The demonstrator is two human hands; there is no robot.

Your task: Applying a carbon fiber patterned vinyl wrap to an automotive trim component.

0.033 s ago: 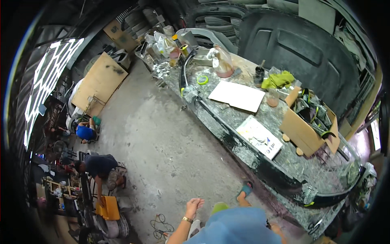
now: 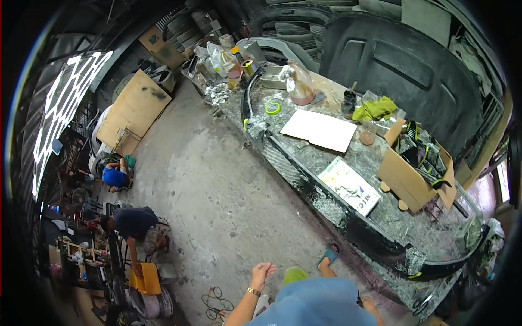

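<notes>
The left hand (image 2: 263, 273) is held over the concrete floor (image 2: 217, 163), with a watch (image 2: 254, 292) worn at the wrist; its grip is released — the fingers loosely bent, nothing seen between them. The right hand is out of view, so its grip cannot be told.

The black trim (image 2: 353, 228), long and curved, is laid along the floor side of the bench (image 2: 402, 228), to the right of the left hand and well apart from it. Woven patches are seen along its length.

On the bench, a white board (image 2: 321, 130) is set beyond a printed sheet (image 2: 348, 185). To the right of both is placed an open carton (image 2: 405, 179), filled with dark woven pieces (image 2: 418, 144). Farther off are seen a green tape roll (image 2: 273, 108), a jug (image 2: 300, 87) and a yellow-green cloth (image 2: 376, 108).

Near left, a cable (image 2: 217, 303) is coiled on the floor. Farther left, a yellow panel (image 2: 145, 279) is reached for by a bent-over co-worker (image 2: 136, 220) — dark-shirted.
</notes>
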